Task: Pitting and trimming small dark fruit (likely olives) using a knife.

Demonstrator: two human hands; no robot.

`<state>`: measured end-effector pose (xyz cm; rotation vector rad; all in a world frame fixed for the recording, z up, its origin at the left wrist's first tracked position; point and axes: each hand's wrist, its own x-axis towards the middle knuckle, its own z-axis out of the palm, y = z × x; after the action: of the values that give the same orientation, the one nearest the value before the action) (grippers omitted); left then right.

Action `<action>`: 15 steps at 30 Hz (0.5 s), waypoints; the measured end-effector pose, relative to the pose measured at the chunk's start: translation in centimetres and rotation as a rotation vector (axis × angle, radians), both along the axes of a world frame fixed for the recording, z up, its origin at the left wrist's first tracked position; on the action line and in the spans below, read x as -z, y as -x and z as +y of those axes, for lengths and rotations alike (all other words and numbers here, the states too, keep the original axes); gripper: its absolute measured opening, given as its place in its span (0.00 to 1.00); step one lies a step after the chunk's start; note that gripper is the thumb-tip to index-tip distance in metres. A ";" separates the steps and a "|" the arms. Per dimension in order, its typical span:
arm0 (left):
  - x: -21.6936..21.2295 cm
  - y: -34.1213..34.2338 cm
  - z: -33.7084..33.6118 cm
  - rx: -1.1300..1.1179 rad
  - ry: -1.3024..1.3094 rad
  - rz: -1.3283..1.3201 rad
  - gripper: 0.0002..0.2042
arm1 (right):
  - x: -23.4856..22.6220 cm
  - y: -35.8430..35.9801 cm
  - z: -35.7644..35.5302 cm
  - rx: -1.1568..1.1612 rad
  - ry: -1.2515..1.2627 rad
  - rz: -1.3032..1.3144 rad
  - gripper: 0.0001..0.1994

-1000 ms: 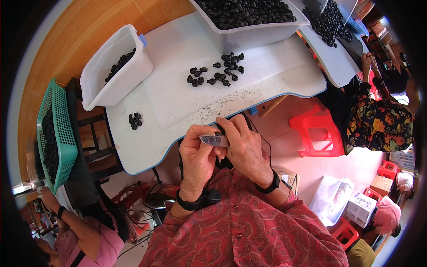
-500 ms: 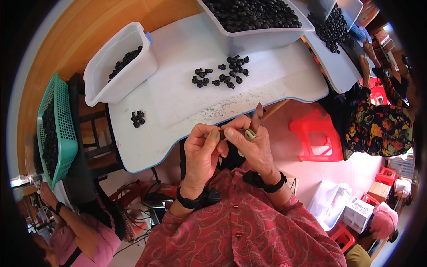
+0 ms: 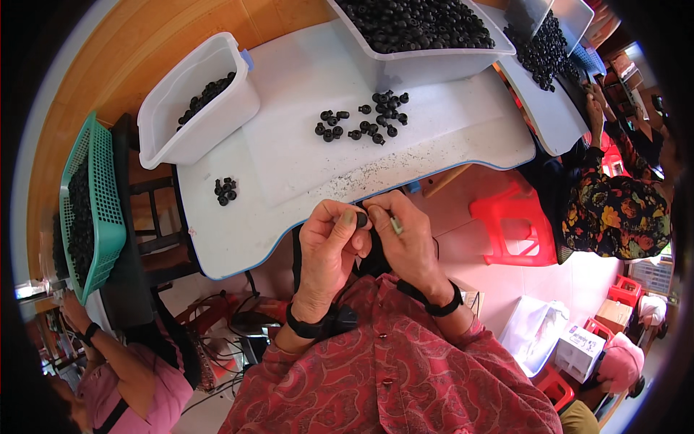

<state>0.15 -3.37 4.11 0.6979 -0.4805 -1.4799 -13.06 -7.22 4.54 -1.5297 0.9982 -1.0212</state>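
- While our left hand (image 3: 329,235) keeps its pinch, the change is on the other side: half a second ago we saw a knife blade standing out past our right hand (image 3: 408,242); now only a bit of pale green handle (image 3: 396,226) shows.
- A second ago we had that blade across the front of the left thumb; now we cannot tell where it points.
- Our left thumb and fingers are closed on one black piece (image 3: 361,219), just before the near edge of the table (image 3: 231,242).
- Our right fingers curl around the handle, the thumb and forefinger drawn close beside the piece; whether they touch it, we cannot tell.
- For the work in hand, we take this as a changed hold on the knife around one and the same piece, and the blade may lie on its far side.
- The loose pieces (image 3: 385,105) and the small cluster (image 3: 225,192) near the white tub (image 3: 235,108) look unchanged, so we judge that the held piece is not yet done with.
- Fine crumbs (image 3: 347,176) lie along the table's edge, as before.
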 end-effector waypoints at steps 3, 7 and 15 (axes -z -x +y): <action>0.0 0.0 0.0 -0.008 0.006 0.035 0.06 | 0.0 -0.1 0.4 0.025 0.308 0.297 0.14; 0.7 -0.2 0.2 0.006 0.034 0.052 0.06 | 0.0 -0.4 0.6 0.023 0.405 0.430 0.20; 0.7 -0.2 0.3 0.015 0.034 0.051 0.07 | -0.4 -0.6 0.5 0.023 0.428 0.486 0.21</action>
<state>0.33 -3.12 3.44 0.6292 -0.4716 -1.4969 -12.49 -6.73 4.90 -2.1949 1.1759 -0.9373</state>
